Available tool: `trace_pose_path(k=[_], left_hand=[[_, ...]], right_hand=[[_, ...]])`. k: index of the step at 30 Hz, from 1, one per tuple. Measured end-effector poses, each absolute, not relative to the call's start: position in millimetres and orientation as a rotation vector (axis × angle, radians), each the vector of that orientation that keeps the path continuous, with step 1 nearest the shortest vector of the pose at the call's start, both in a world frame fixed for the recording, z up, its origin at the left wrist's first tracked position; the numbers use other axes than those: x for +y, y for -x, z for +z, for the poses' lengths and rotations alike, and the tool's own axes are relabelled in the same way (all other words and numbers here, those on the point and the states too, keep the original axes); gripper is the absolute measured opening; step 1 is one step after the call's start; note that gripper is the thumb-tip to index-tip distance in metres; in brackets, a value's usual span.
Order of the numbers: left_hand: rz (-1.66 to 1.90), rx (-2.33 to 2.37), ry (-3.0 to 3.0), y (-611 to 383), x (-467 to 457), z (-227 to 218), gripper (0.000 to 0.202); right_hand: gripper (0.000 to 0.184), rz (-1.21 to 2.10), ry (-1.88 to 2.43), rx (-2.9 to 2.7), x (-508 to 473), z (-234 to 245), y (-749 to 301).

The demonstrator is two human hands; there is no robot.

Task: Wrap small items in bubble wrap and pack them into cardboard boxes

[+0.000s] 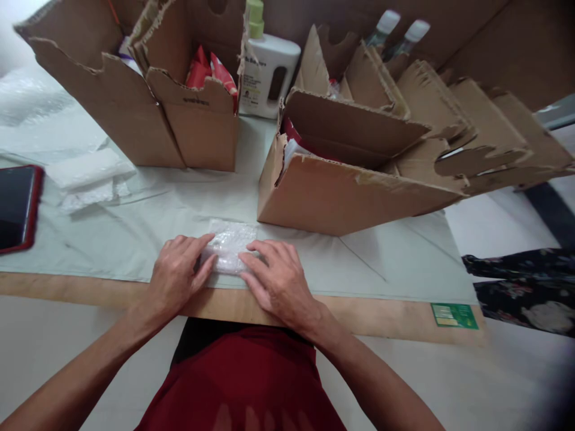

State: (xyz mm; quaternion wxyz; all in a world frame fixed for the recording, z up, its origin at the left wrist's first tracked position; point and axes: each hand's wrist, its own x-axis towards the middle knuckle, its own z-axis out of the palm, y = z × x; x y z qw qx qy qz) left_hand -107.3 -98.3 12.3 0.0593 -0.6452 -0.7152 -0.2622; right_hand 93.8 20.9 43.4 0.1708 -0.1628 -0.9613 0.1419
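Note:
A small folded piece of bubble wrap (pixel 229 246) lies on the cloth-covered table near its front edge. My left hand (pixel 179 266) grips its left side, the thumb below and the fingers curled above. At the right side, my right hand (pixel 281 278) holds it in the same way, fingertips on the plastic. Whether anything is wrapped inside cannot be made out. Behind my right hand stands a cardboard organizer box (pixel 309 200) with a red and white packet in its front slot.
A phone with a red case (pixel 33 209) lies at far left, near more folded bubble wrap (pixel 90 170). Cardboard holders (pixel 202 134), a white bottle (pixel 269 75) and two white-capped bottles (pixel 415 31) stand behind. A person in dark floral trousers (pixel 530 293) is at right.

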Motion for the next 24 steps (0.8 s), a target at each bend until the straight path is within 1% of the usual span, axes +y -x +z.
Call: trace_pose_path(k=[2, 5, 7, 10, 12, 14, 15, 17, 18, 21, 22, 23, 24], left_hand=[[-0.826, -2.219, 1.863, 106.8, -96.3, 10.2, 0.032], [-1.131, -2.383, 1.622, 98.1, -112.4, 18.8, 0.035], [-1.454, -2.572, 1.387, 86.2, -129.0, 26.8, 0.036], [-2.076, -2.839, 0.981, 62.7, -142.8, 30.9, 0.042], [-2.447, -2.886, 0.787, 48.5, -139.8, 27.3, 0.05], [-2.655, -2.887, 0.694, 38.9, -131.8, 22.3, 0.055], [-2.686, -2.897, 0.699, 36.2, -128.0, 20.3, 0.056], [-2.576, -2.909, 0.834, 33.7, -123.2, 18.2, 0.054], [-2.445, -2.903, 0.972, 33.1, -122.5, 17.9, 0.052], [-1.983, -2.788, 1.505, 26.9, -124.1, 17.2, 0.054], [-1.849, -2.737, 1.665, 22.8, -124.5, 16.6, 0.058], [-1.732, -2.679, 1.805, 18.2, -124.2, 15.7, 0.062], [-1.634, -2.612, 1.929, 13.8, -123.1, 14.8, 0.065]], right_hand=[[0.027, 0.356, 0.375, -2.83, 21.6, 41.3, -88.2], [0.022, 0.445, 0.384, -2.849, 28.4, 35.7, -77.9], [0.02, 0.645, 0.502, -2.701, 31.8, 33.5, -73.8], [0.019, 0.997, 0.685, -2.393, 25.2, 35.1, -75.8], [0.018, 1.217, 0.741, -2.242, 13.3, 38.1, -82.4], [0.017, 1.364, 0.741, -2.181, 1.5, 41.6, -92.2], [0.017, 1.38, 0.732, -2.183, -2.3, 43.8, -98.0], [0.019, 1.336, 0.744, -2.214, -3.5, 50.2, -110.9], [0.026, 1.32, 0.761, -2.227, -1.2, 54.7, -117.8], [0.07, 1.415, 0.736, -2.253, 11.2, 70.2, -136.8], [0.075, 1.452, 0.688, -2.274, 15.4, 74.4, -141.7], [0.07, 1.464, 0.634, -2.302, 19.1, 77.5, -145.8], [0.057, 1.452, 0.594, -2.338, 22.4, 79.5, -149.3]])
